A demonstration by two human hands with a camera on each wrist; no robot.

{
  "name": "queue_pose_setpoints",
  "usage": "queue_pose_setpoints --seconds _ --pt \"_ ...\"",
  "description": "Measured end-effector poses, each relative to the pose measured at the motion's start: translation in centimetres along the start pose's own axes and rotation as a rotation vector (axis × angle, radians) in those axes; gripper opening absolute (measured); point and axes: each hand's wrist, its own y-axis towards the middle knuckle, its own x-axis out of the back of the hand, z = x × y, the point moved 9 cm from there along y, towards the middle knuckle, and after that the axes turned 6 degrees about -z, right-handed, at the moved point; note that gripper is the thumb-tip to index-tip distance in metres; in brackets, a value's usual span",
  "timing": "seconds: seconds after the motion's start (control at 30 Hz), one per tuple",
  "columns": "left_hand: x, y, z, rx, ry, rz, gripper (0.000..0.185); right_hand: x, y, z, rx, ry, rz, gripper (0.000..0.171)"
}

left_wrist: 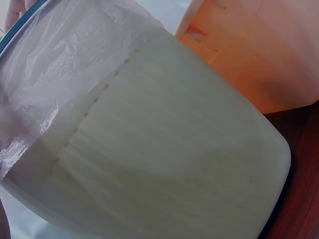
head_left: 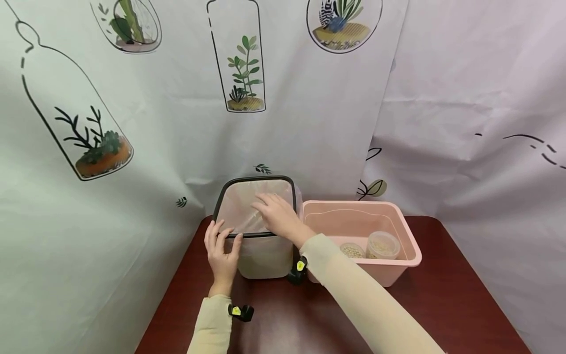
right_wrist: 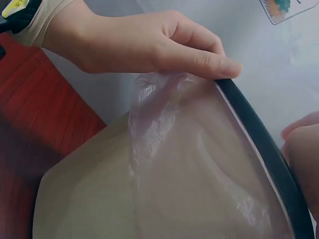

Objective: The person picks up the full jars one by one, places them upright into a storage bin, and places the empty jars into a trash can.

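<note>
Both of your hands are on the same bin, each doing its own job. Your left hand (head_left: 222, 255) grips the near edge, fingers curled over the black rim (head_left: 247, 235), which steadies the bin (head_left: 261, 255) against any pull. Your right hand (head_left: 278, 216) reaches inside the opening, fingers loosely spread and resting on the clear liner bag (head_left: 240, 209); I cannot tell whether it pinches the film. The bag's edge folds over the rim and drapes down the pale wall, so the ring appears to clamp it in place. The bin stands upright on the red-brown counter (head_left: 442, 295), just beside a pink tub (head_left: 398, 273) that holds two small jars (head_left: 382, 245).
</note>
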Motion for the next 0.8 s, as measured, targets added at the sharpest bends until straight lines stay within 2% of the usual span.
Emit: queue_pose_setpoints --seconds 0.17,0.37,0.53,0.7,0.8 --pt "-0.3 0.2 0.0 0.011 0.015 0.036 0.037 1.0 -0.6 -0.6 -0.039 0.041 -0.068 0.027" --pt "-0.8 1.2 -0.2 0.043 0.059 0.163 0.033 2.8 -2.4 -1.4 -0.064 0.087 -0.177 0.031" --pt "-0.9 1.7 -0.6 0.021 0.07 0.243 0.042 4.1 -4.0 -1.8 -0.057 0.073 -0.255 0.034" --pt "-1.0 1.8 -1.0 0.005 0.093 0.287 0.056 5.3 -5.8 -1.4 -0.014 0.025 -0.299 0.038" --pt "-1.1 1.9 -1.7 -0.028 0.114 0.3 0.06 6.0 -7.4 -1.3 0.0 -0.025 -0.329 0.041"
